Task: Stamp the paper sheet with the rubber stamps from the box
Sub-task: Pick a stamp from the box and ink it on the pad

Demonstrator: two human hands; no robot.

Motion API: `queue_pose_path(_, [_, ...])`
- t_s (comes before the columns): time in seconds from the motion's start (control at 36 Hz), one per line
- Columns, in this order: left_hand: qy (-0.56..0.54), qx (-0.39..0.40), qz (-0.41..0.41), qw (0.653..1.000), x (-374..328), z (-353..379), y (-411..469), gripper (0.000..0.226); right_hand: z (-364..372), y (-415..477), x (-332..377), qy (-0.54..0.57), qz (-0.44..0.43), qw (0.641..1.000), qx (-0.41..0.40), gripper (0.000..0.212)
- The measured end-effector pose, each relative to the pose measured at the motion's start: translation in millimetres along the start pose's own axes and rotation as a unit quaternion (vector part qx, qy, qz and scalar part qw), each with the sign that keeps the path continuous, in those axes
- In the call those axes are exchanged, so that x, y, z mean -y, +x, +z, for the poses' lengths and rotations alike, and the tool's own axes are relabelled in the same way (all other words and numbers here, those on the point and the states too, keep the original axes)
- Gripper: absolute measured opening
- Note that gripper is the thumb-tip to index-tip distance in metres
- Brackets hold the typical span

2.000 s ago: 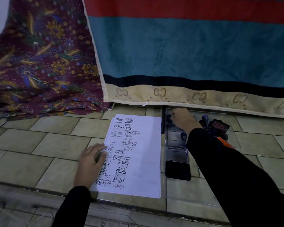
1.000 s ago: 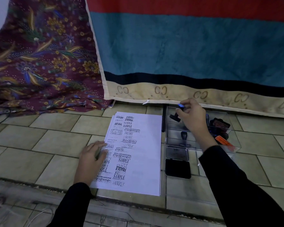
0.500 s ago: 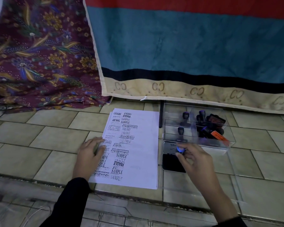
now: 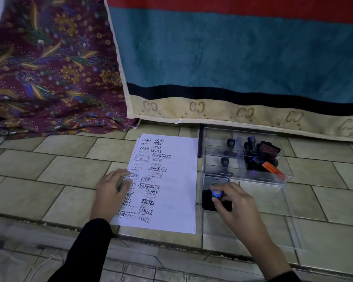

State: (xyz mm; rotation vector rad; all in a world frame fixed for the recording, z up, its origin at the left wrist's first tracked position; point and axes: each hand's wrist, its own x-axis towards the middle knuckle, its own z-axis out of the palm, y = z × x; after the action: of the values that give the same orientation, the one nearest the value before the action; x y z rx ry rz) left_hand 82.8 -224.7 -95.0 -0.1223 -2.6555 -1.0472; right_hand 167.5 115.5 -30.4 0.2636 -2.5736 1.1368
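Your right hand (image 4: 236, 202) pinches the stamp (image 4: 216, 193) on the ink pad (image 4: 206, 203) — the paper sheet (image 4: 175, 180) lies directly left, with your left hand (image 4: 110, 190) resting flat on it.

Paper sheet (image 4: 171, 180) left of ink pad (image 4: 209, 202); box (image 4: 253, 180) behind pad.

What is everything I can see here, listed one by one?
paper sheets: thin stack, white with black stamp marks, centre
ink pad: one, black, silver lid open, right of paper
held stamp: one, blue-topped, over the ink pad
clear box: one, transparent, beyond the ink pad
boxed stamps: several, dark, inside the clear box
floral cloth: one, maroon, back left
striped blanket: one, red and teal, back right
floor: beige tiles
left hand: flat on the paper sheets
right hand: pinches the held stamp
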Motion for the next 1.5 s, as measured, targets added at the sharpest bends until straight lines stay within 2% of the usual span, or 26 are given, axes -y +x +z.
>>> queue_pose_path(0.11, [0.001, -0.008, 0.0, 1.0, -2, 1, 0, 0.021, 2, 0, 3, -0.021, -0.008, 1.0, -0.001, 0.025])
queue_pose_path(0.28, [0.004, -0.01, 0.006, 1.0, 1, 1, 0, 0.02, 1, -3, 3, -0.044, -0.016, 0.999, 0.017, 0.026])
queue_pose_path(0.36, [0.005, -0.007, 0.005, 1.0, 1, 1, 0, 0.028, 1, -1, 3, -0.042, -0.001, 0.999, 0.012, 0.024])
queue_pose_path(0.44, [0.007, -0.005, 0.003, 1.0, 0, 2, 0, 0.021, 3, -1, 7, -0.041, 0.006, 0.999, 0.004, 0.027])
queue_pose_path(0.56, [0.003, -0.006, 0.0, 1.0, 1, 1, 1, 0.025, 14, -6, 28, 0.029, 0.0, 1.0, 0.0, 0.03])
queue_pose_path(0.69, [0.003, -0.001, 0.003, 1.0, 4, 0, 1, 0.032, 42, -9, 59, 0.099, -0.021, 0.993, 0.066, 0.016])
queue_pose_path(0.86, [0.013, 0.002, 0.002, 1.0, 3, 1, 1, 0.03, 65, -12, 73, 0.085, -0.059, 0.986, 0.133, 0.015])
queue_pose_path(1.17, [0.011, -0.001, 0.005, 1.0, 7, 2, 2, 0.035, 79, -10, 75, 0.031, -0.104, 0.978, 0.179, 0.013])
queue_pose_path(1.39, [0.009, 0.0, 0.003, 1.0, 6, 2, 1, 0.038, 82, -12, 72, 0.06, -0.089, 0.981, 0.161, 0.014])
queue_pose_path(1.5, [0.007, -0.003, 0.004, 1.0, 2, 1, 1, 0.035, 71, -6, 65, 0.109, -0.028, 0.99, 0.079, 0.018])
